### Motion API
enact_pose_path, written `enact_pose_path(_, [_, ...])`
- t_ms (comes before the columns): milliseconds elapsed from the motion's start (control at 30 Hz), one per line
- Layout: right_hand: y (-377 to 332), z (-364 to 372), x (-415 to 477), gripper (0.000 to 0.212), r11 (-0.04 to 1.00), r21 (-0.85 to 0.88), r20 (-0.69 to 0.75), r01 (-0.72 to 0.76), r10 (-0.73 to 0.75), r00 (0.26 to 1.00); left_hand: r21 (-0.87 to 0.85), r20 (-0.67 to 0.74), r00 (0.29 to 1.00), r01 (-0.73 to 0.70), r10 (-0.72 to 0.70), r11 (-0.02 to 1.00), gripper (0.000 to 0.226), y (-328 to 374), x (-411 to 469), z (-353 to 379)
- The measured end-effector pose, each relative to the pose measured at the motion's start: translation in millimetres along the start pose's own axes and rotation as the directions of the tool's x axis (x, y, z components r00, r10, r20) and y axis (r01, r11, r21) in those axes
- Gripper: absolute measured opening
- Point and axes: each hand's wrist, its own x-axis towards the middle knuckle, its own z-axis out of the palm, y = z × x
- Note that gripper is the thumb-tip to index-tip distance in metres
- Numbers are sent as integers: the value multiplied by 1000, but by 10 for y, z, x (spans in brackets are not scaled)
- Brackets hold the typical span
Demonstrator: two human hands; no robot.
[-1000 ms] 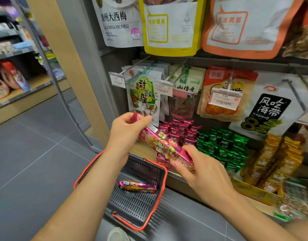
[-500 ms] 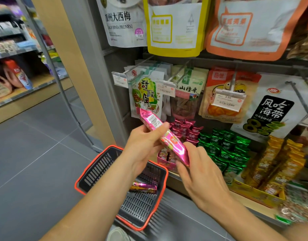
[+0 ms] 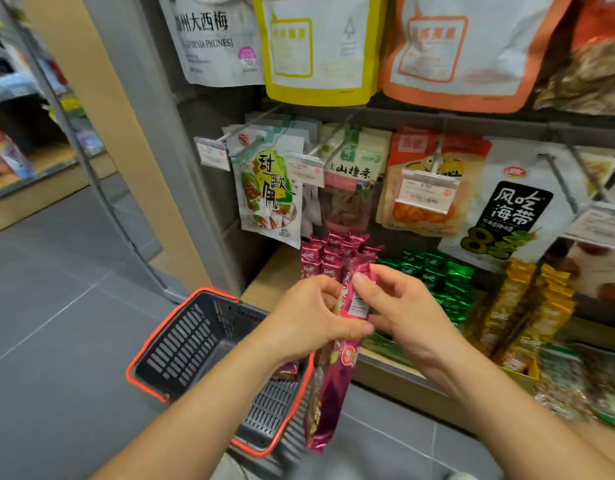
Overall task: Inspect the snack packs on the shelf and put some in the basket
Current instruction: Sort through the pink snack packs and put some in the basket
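In the head view, both forearms reach forward and meet in front of the shelf. The left hand grips the pack at its upper part, with the thumb across the front and the fingers curled behind. The right hand pinches the top of the pack between index finger and thumb, and its other fingers are loosely bent. The pack is long and pink. It hangs almost upright, with its lower end over the right edge of the basket.

There is one basket on the floor, and one second pack lies in it, partly hidden by the left wrist. The counts of the pink packs and green packs on the shelf I cannot tell.
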Motion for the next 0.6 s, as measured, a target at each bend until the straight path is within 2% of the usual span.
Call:
enact_pose_path(67, [5,-44,2,33,999,27,-57,19,-18,998,-20,-26,1000,2,-3,1000,59,-28,11,56])
enact_pose_path(133, [8,-108,11,28,998,47,-107,40,-35,994,-90,-17,1000,-4,2,996,50,-62,22,99])
enact_pose_path(200, [-18,-207,25,21,995,77,-189,60,-45,981,-75,1,1000,1,0,997,46,-85,13,119])
enact_pose_path(267, [-63,-331,51,22,986,151,-289,66,-20,957,-58,33,999,21,-19,998,44,-118,0,108])
enact_pose_path(367, [-136,-495,73,25,949,307,-407,73,62,911,-101,77,996,44,-36,994,26,-127,-22,29])
enact_pose_path(467, [-143,-576,104,23,904,418,-485,93,135,864,-144,53,998,33,-26,989,22,-117,-43,-59])
enact_pose_path(600, [-134,-587,139,21,880,462,-518,110,166,839,-280,-48,999,-9,-4,960,27,-91,-50,-109])
